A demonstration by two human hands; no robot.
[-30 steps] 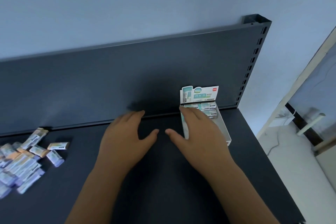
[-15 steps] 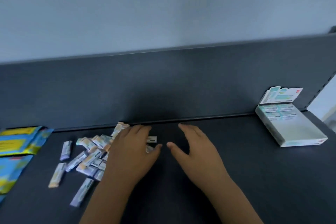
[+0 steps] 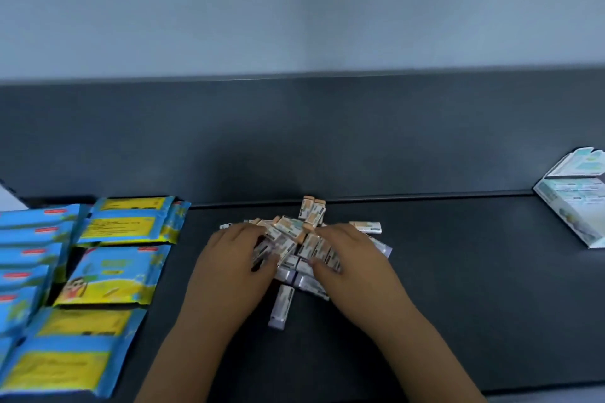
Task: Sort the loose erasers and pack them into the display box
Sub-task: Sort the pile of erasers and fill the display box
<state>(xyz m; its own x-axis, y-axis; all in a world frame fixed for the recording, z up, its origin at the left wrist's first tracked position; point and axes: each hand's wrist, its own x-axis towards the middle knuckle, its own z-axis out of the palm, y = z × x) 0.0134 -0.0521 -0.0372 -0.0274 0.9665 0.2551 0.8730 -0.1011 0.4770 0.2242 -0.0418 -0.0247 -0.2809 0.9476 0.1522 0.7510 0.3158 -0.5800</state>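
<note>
The erasers (image 3: 296, 237) are heaped in a loose pile on the dark shelf (image 3: 458, 288), near the middle of the view and close to the back panel (image 3: 294, 141). The pile is flanked by both hands. The left hand (image 3: 234, 262) is laid against its left side and the right hand (image 3: 357, 262) against its right side, with the thumbs turned inward over the near part of the heap. The fingers of both hands are only loosely bent and are pressed onto the wrapped erasers (nothing is seen closed inside either palm, though the picture is blurred).

A few erasers are spread past the hands: one is stretched toward the near edge, one is seen just beyond the right hand's fingers, and a pair is propped at the far end of the pile, touching the foot of the back panel.

The box (image 3: 573, 209) is placed well apart from the pile, at the far right, and is cut by the frame edge. Its flap is raised at its far side.

Blue and yellow packets (image 3: 111, 275) are laid in overlapping rows on the left of the shelf, near the left hand but not touched by it. A pale wall (image 3: 294, 10) is seen above the back panel.
</note>
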